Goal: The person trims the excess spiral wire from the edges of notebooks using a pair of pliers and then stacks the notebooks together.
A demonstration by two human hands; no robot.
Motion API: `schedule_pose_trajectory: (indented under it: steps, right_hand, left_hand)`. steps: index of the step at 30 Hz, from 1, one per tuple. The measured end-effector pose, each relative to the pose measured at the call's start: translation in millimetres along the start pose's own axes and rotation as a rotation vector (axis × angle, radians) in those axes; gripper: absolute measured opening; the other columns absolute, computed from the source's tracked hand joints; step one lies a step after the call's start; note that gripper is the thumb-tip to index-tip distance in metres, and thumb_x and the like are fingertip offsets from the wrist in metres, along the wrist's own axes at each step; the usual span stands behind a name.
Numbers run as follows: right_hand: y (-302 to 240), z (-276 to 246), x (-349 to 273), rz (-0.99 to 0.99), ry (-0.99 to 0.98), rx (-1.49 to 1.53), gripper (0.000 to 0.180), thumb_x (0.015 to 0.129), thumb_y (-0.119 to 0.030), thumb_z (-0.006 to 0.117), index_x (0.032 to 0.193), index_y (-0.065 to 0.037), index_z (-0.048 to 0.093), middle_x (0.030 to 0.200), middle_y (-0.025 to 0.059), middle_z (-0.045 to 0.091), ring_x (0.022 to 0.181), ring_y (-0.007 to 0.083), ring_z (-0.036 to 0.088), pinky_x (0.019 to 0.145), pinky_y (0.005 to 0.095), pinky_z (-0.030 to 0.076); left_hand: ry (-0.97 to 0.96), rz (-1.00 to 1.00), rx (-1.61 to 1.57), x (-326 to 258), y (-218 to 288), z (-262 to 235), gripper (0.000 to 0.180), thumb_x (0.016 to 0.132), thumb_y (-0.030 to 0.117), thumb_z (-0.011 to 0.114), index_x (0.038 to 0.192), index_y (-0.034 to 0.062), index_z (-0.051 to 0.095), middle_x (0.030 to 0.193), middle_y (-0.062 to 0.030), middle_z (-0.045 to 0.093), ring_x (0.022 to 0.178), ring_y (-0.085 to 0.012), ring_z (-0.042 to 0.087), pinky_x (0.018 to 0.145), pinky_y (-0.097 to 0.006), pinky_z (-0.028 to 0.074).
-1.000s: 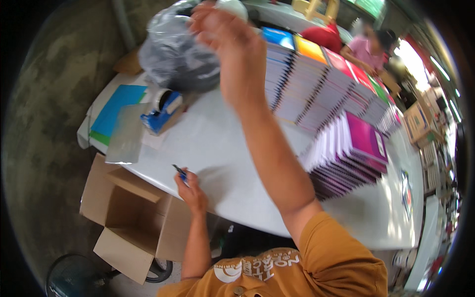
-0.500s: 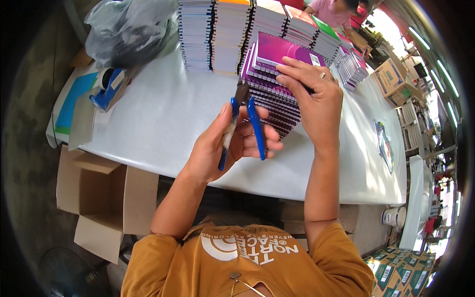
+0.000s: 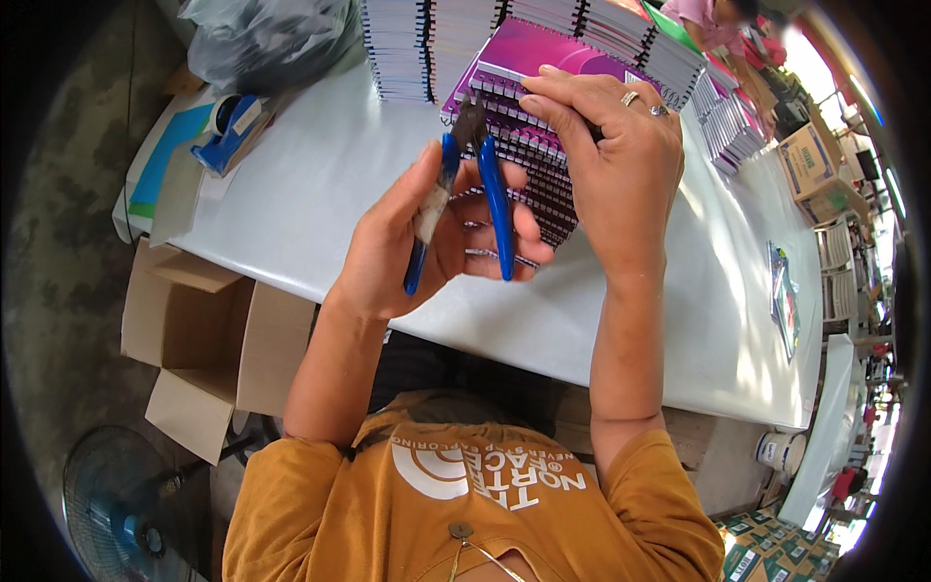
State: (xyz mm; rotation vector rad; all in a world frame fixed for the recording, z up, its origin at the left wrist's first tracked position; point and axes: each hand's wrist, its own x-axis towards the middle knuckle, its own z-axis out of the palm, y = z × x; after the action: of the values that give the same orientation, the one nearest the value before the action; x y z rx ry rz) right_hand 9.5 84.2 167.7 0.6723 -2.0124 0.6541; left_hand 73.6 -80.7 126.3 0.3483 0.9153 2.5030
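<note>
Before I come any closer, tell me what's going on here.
The person's left hand holds blue-handled cutters, handles spread, tips close to the bound edges of a stack of purple notebooks. The right hand is over those edges; whether it pinches anything is unclear. More notebook stacks stand behind on the white table.

Light strong beyond right edge of surface (image 3: pixel 291 189) | glare streaks near that edge | floor (image 3: pixel 68 262) beyond left corner dim | picture rim black, warped

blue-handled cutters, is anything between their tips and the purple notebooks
Nothing visible: the blue-handled cutters, in the left hand, have their tips at the bound edge of the purple notebooks. The right hand is at that edge too, right of the tips.
</note>
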Motion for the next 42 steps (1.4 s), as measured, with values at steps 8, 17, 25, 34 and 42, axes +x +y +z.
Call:
schedule_pose_trajectory:
  steps: [8, 17, 25, 34, 42]
  right_hand:
    - [-10, -9, 2, 0.004, -0.075, -0.033, 0.014, 0.071, -0.021, 0.074, 0.083, -0.014, 0.072, 0.084, -0.0003, 0.068, 0.080, 0.0197, 0.061, 0.074, 0.0324, 0.042]
    - [-8, -8, 2, -0.005, -0.071, -0.037, 0.019, 0.067, -0.019, 0.077, 0.084, -0.014, 0.072, 0.085, -0.0015, 0.068, 0.078, 0.0187, 0.060, 0.074, 0.0313, 0.045]
    - [-19, -13, 4, 0.009, -0.119, -0.024, 0.028, 0.063, -0.020, 0.080, 0.089, -0.015, 0.070, 0.087, 0.0004, 0.067, 0.080, 0.0199, 0.060, 0.073, 0.0323, 0.046]
    - [-16, -13, 5, -0.043, -0.131, -0.033, 0.034, 0.061, -0.021, 0.081, 0.092, -0.016, 0.068, 0.090, -0.0001, 0.064, 0.080, 0.0214, 0.058, 0.075, 0.0340, 0.045]
    - [-16, -13, 5, -0.125, -0.161, -0.150, 0.038, 0.060, -0.020, 0.082, 0.094, -0.016, 0.066, 0.091, -0.0010, 0.063, 0.080, 0.0206, 0.056, 0.074, 0.0336, 0.046]
  left_hand:
    - [0.646, 0.261, 1.314, 1, -6, 18, 0.043, 0.099, 0.042, 0.035, 0.104, 0.0036, 0.053, 0.068, -0.0005, 0.049, 0.059, -0.0097, 0.047, 0.055, -0.023, 0.039]
    - [0.076, -0.061, -0.103, -12, 5, -4, 0.064, 0.096, 0.053, 0.024, 0.125, -0.0012, 0.043, 0.093, -0.0187, 0.057, 0.083, -0.0361, 0.062, 0.088, -0.060, 0.045]
    - [0.633, 0.224, 1.230, -4, -11, 7, 0.056, 0.096, 0.052, 0.032, 0.111, 0.0013, 0.051, 0.073, -0.0048, 0.054, 0.067, -0.0117, 0.054, 0.062, -0.025, 0.045]
    - [0.085, -0.064, -0.074, -19, 7, -13, 0.063, 0.096, 0.053, 0.022, 0.119, -0.0010, 0.046, 0.080, -0.0133, 0.056, 0.075, -0.0256, 0.061, 0.079, -0.049, 0.052]
    - [0.310, 0.026, 0.314, -12, -8, -8, 0.060, 0.096, 0.053, 0.029, 0.124, 0.0021, 0.047, 0.090, -0.0126, 0.059, 0.085, -0.0263, 0.061, 0.076, -0.039, 0.051]
